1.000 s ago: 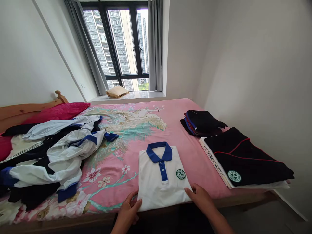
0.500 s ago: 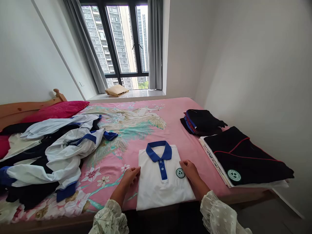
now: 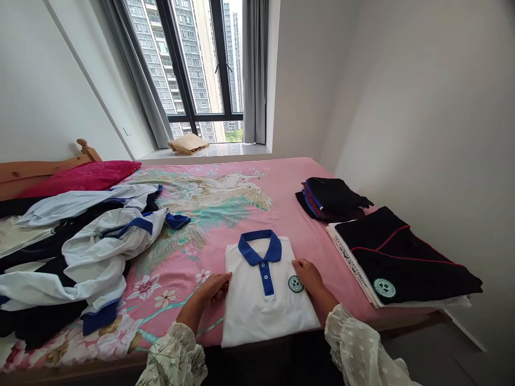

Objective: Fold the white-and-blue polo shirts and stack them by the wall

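Note:
A white polo shirt (image 3: 253, 316) with a blue collar, a blue button placket and a round green badge lies folded, front up, at the near edge of the bed. My left hand (image 3: 213, 288) pinches its left side edge, fingertips closed on the fabric. On the opposite edge, just above the badge, my right hand (image 3: 309, 274) grips the shirt between thumb and fingers. The shirt's back and whatever folds lie beneath it are hidden.
Pink flowered bedding (image 3: 225, 225) covers the bed. Rumpled white, blue and black clothes (image 3: 96, 241) are heaped at left, near a red pillow (image 3: 84, 177). At right lie a folded black garment pile (image 3: 406, 268) and a smaller dark stack (image 3: 333, 195).
The view has shifted slightly, so everything sits a little further left and higher. Both hands keep their hold on the shirt's sides, and the shirt lies as before.

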A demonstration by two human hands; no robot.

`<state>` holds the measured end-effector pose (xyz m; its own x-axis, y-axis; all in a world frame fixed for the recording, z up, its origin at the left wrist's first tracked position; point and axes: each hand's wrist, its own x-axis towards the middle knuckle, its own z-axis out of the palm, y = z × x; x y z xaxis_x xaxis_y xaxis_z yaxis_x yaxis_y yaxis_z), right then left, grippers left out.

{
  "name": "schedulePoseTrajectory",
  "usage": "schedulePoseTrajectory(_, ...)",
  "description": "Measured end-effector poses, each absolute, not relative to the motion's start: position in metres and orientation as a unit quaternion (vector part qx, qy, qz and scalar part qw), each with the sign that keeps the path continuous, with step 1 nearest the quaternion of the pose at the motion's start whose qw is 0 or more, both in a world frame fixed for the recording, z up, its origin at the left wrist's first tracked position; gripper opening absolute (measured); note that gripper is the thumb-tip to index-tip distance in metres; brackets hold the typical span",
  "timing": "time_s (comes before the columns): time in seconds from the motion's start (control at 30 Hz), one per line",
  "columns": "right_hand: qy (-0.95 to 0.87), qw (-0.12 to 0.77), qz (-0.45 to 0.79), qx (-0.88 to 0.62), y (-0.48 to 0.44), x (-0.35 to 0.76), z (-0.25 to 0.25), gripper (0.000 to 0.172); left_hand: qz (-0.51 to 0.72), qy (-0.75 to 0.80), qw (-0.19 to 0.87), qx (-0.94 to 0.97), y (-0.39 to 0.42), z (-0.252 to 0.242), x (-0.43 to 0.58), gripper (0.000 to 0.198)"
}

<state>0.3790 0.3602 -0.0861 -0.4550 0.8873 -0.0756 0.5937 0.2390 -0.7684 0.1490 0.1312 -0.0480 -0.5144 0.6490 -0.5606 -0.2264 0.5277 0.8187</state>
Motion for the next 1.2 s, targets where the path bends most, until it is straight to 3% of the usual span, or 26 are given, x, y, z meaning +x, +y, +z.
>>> schedulePoseTrajectory(0.23,-0.759,0.186,0.406,-0.474,0.359,0.38,-0.089,0.042,0.477,0.687,0.532,0.133,0.129,-0.051,0.147,0.04)
schedulePoseTrajectory(0.43,-0.761,0.183,0.399,-0.478,0.358,0.381,-0.093,0.041,0.529,0.687,0.474,0.153,0.136,-0.051,0.16,0.039)
schedulePoseTrajectory(0.63,-0.773,0.175,0.379,-0.478,0.356,0.38,-0.096,0.041,0.506,0.701,0.481,0.143,0.136,-0.051,0.172,0.045)
schedulePoseTrajectory(0.93,-0.788,0.174,0.344,-0.479,0.353,0.381,-0.097,0.041,0.472,0.809,0.317,0.153,0.145,-0.061,0.174,0.037)
schedulePoseTrajectory(1.2,-0.803,0.188,0.298,-0.481,0.349,0.383,-0.098,0.026,0.353,0.907,0.127,0.19,0.146,-0.061,0.186,0.025)
